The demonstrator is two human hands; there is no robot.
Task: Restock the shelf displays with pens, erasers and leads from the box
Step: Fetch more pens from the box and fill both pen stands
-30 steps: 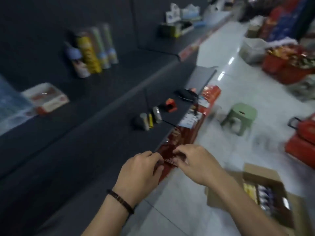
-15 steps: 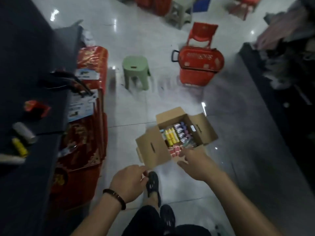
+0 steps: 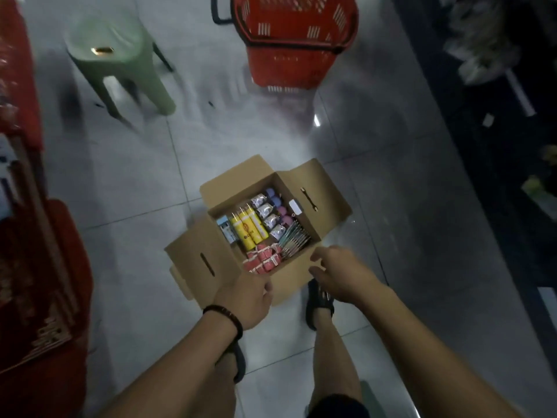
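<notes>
An open cardboard box (image 3: pixel 319 206) stands on the tiled floor in front of my feet. Inside lie yellow tubes (image 3: pixel 248 229), silver packs (image 3: pixel 266 214), purple pieces (image 3: pixel 280 206), red-and-white packets (image 3: pixel 262 260) and a bundle of pens (image 3: pixel 294 241). My left hand (image 3: pixel 244 300), with a dark bracelet on the wrist, hovers at the box's near left corner with fingers loosely curled, holding nothing. My right hand (image 3: pixel 337 276) reaches toward the near right edge of the box, fingers relaxed and empty.
A green plastic stool (image 3: pixel 120 58) stands at the far left, a red shopping basket (image 3: pixel 292 46) at the far middle. Red packaged goods (image 3: pixel 39 267) line the left side. A dark shelf unit (image 3: pixel 497 146) runs along the right. My sandalled foot (image 3: pixel 319 300) is beside the box.
My view has swung from the shelf down to the floor and closed in on the box. Both hands have left the shelf edge and now hang over the box's near side.
</notes>
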